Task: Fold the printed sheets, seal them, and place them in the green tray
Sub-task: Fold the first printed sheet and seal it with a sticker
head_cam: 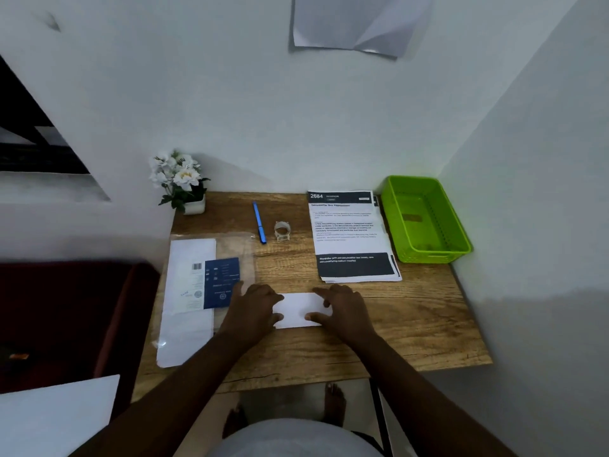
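both forearms reaching in from the near edge of wooden desk (412, 324). left hand (253, 308) resting flat on left end of folded sheet (298, 310), fingers spread and pressing down, nothing pinched. right hand (342, 311) on right end of same sheet, thumb and fingers laid over the paper, pressing rather than gripping; whether any fingertip curls under the edge cannot be told. folded sheet lying white side up at front centre of desk, between both hands, well apart from green tray (428, 222). tray at far right corner, appearing to hold no sheets. stack of printed sheets (352, 235) just beside tray on its left, unfolded. tape roll (282, 230) and blue pen (259, 222) behind the hands, untouched. clear sleeve with white and blue papers (204, 285) at left of desk. potted white flowers (181, 183) at far left corner.

judged stage: creasing of first sheet, seal not yet applied.

risks noted: uneven pressure from either hand likely to skew the crease or let the fold spring open on release. lifting both hands to fetch tape likely to lose the fold. left wrist near clear sleeve, liable to drag it. reach toward tape passing beside pen, liable to roll it.
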